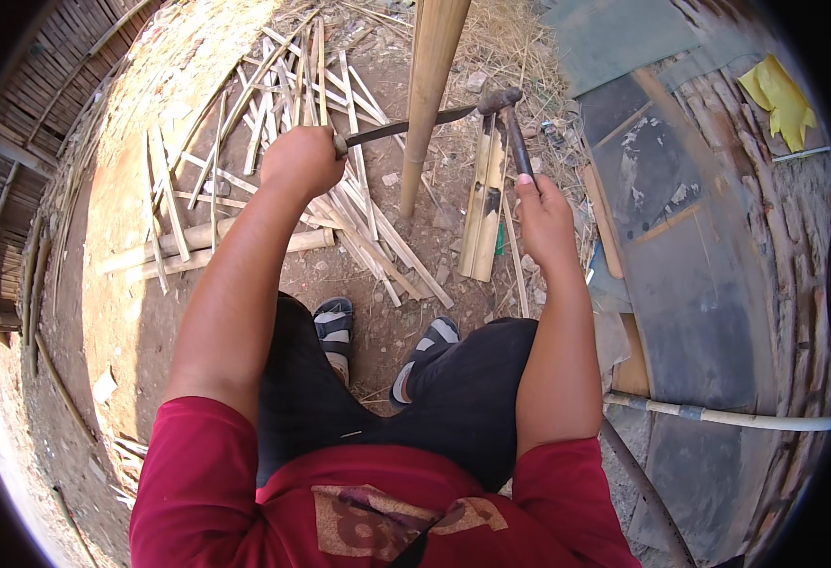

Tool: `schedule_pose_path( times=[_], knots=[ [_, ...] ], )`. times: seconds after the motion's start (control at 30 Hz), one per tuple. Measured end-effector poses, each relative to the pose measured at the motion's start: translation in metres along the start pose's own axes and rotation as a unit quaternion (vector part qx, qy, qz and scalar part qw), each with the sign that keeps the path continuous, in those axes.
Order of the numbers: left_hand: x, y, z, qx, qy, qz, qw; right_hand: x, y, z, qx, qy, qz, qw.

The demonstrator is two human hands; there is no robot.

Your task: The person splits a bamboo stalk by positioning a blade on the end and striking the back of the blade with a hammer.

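An upright bamboo pole (422,123) stands on the ground in front of me, its top running out of view. My left hand (303,163) is closed round the handle of a machete (374,132). Its dark blade crosses the pole and comes out on the right side; whether it passes behind or through the bamboo I cannot tell. My right hand (546,225) grips the shaft of a hammer (519,142). The hammer's head is close to the blade's tip; contact between them is unclear.
Split bamboo strips (357,227) lie in a loose pile ahead and left, near thicker bamboo poles (283,242). A halved bamboo piece (481,232) lies right of the upright pole. Dark sheets (695,322) and a yellow cloth-like piece (781,102) are along the right side.
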State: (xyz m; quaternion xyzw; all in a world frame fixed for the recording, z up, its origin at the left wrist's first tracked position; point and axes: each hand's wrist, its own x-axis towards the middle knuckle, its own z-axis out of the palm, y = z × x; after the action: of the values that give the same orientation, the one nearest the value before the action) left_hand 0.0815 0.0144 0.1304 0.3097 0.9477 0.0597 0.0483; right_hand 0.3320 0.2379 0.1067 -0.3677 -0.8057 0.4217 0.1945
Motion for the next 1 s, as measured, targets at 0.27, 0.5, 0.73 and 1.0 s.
schedule_pose_path(
  times=[0.27,0.5,0.73,1.0],
  knots=[
    [0.003,0.011,-0.014,0.021,-0.019,0.048,0.998,0.017,0.017,0.013,-0.008,-0.016,-0.02,1.0],
    [0.001,0.009,-0.014,0.003,-0.035,0.002,0.999,-0.013,-0.023,-0.015,0.082,0.054,-0.07,0.993],
    [0.007,0.018,-0.013,0.009,0.003,-0.01,1.0,0.007,0.023,-0.001,-0.141,-0.119,0.008,0.983],
    [0.014,0.009,-0.01,-0.021,-0.014,-0.016,1.0,-0.004,-0.026,-0.03,0.012,0.035,-0.041,0.998]
  ],
)
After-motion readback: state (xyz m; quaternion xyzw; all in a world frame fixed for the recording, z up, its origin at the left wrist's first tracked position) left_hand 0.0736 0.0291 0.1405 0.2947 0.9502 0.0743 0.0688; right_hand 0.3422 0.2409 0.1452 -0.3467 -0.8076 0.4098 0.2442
